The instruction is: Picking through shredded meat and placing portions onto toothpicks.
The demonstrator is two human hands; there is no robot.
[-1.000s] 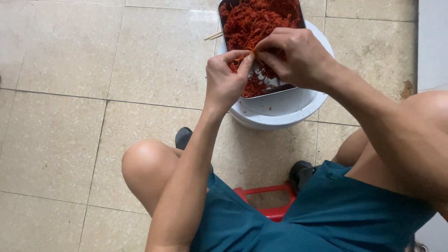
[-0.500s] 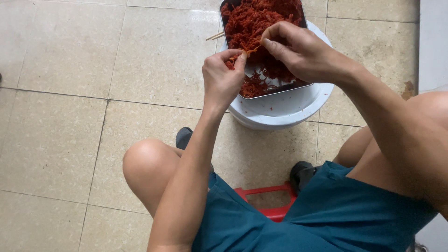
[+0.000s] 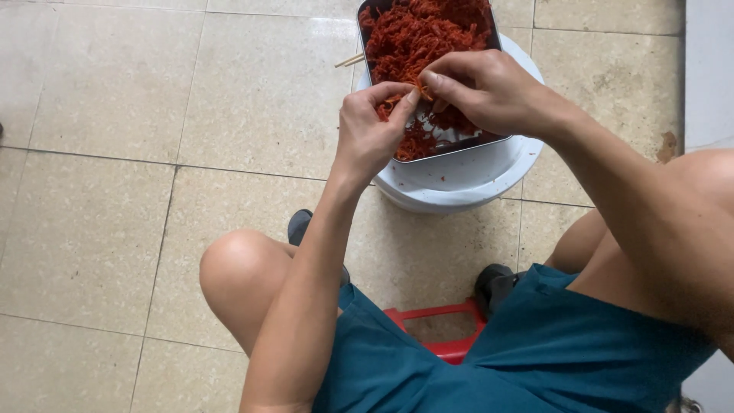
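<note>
A dark metal tray (image 3: 459, 145) heaped with red shredded food (image 3: 428, 34) rests on top of a white bucket (image 3: 466, 180). My left hand (image 3: 371, 126) and my right hand (image 3: 482, 92) meet over the tray's near end, fingertips pinched together on a small clump of the red shreds (image 3: 409, 95). A thin wooden stick (image 3: 350, 60) pokes out past the tray's left edge.
I sit low on a red plastic stool (image 3: 440, 329) over a beige tiled floor (image 3: 153, 191), knees spread either side of the bucket. My dark shoes (image 3: 300, 226) stand close to the bucket's base. A grey wall edge runs along the right.
My hands have come together over the tray's near end, and my right hand has shifted slightly left to pinch the same clump as the left.
</note>
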